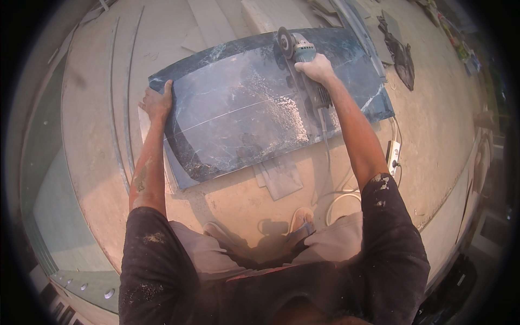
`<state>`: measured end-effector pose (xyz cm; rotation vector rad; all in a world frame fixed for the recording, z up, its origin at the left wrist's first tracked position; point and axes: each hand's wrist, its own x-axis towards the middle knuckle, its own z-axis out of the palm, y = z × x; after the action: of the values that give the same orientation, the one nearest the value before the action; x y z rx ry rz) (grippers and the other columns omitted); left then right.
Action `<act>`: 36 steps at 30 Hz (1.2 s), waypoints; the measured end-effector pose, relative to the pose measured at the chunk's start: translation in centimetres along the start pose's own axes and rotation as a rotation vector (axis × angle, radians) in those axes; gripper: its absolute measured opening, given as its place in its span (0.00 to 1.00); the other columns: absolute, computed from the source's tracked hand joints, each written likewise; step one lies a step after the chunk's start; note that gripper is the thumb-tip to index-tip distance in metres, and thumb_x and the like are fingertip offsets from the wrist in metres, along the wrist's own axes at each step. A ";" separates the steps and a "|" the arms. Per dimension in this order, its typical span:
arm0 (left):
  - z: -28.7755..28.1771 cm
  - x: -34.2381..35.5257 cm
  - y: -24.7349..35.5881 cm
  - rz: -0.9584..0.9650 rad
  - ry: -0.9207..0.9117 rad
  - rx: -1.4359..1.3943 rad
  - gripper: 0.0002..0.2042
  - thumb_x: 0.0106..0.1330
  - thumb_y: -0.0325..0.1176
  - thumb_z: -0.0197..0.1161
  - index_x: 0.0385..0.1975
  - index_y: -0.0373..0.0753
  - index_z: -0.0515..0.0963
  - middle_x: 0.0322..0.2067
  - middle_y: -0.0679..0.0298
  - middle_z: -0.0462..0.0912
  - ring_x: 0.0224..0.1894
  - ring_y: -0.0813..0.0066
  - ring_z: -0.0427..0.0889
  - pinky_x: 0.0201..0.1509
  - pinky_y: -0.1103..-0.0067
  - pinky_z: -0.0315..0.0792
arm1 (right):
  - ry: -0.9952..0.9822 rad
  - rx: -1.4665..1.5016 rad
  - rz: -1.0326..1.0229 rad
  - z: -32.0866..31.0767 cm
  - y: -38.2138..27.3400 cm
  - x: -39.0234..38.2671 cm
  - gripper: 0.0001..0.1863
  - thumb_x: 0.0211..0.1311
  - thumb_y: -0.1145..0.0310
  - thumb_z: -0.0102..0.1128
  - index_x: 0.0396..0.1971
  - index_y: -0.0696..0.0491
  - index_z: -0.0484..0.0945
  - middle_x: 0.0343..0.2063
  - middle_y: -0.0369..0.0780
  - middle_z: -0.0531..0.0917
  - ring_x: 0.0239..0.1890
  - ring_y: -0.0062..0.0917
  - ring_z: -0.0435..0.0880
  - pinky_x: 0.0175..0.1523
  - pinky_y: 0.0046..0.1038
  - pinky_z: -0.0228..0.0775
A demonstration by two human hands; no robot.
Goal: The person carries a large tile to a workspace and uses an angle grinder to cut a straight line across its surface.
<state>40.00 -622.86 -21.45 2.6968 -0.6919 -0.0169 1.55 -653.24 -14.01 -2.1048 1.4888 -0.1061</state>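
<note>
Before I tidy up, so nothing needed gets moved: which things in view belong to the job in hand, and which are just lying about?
In the job:
dark, white-veined stone slab, left hand at its edge
grey-green angle grinder with round disc, in the right hand
white oblong power strip, probably

Apparently lying about:
crumpled black sheet
two long, thin grey strips

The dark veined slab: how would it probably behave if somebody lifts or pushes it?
The dark veined slab is probably stiff and heavy: it is broad and looks like stone. Its exposed front-left corner might chip if knocked. The shiny face could be slippery.
</note>
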 end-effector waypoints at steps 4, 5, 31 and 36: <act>0.2 0.1 -0.2 0.005 0.035 -0.003 0.51 0.65 0.72 0.55 0.65 0.20 0.64 0.61 0.33 0.74 0.70 0.40 0.68 0.81 0.50 0.37 | 0.008 0.012 -0.004 0.0 0.0 0.1 0.31 0.46 0.52 0.70 0.47 0.61 0.85 0.43 0.51 0.88 0.47 0.39 0.89 0.54 0.35 0.79; 0.1 0.1 -0.4 0.002 0.030 0.000 0.51 0.65 0.72 0.55 0.65 0.20 0.64 0.61 0.33 0.74 0.70 0.39 0.68 0.81 0.50 0.37 | 0.002 0.010 0.000 0.0 -0.3 -0.2 0.31 0.46 0.52 0.70 0.47 0.61 0.85 0.43 0.51 0.88 0.47 0.39 0.89 0.54 0.35 0.79; -0.5 -0.2 -0.2 -0.007 0.015 -0.037 0.51 0.65 0.70 0.56 0.68 0.21 0.61 0.64 0.34 0.72 0.72 0.40 0.66 0.81 0.52 0.36 | 0.011 -0.018 -0.038 -0.1 -1.9 2.0 0.32 0.44 0.50 0.70 0.45 0.62 0.86 0.41 0.51 0.89 0.44 0.40 0.89 0.51 0.35 0.80; -0.2 -0.3 0.4 -0.003 0.001 -0.034 0.51 0.65 0.70 0.56 0.68 0.21 0.62 0.63 0.34 0.72 0.72 0.40 0.66 0.81 0.51 0.36 | 0.004 -0.026 -0.034 -0.4 -1.4 2.8 0.34 0.43 0.49 0.70 0.45 0.62 0.86 0.42 0.52 0.88 0.45 0.40 0.89 0.52 0.34 0.80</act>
<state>39.55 -622.98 -21.09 2.6652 -0.6813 -0.0279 3.64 -655.56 -13.69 -2.1522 1.4647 -0.1044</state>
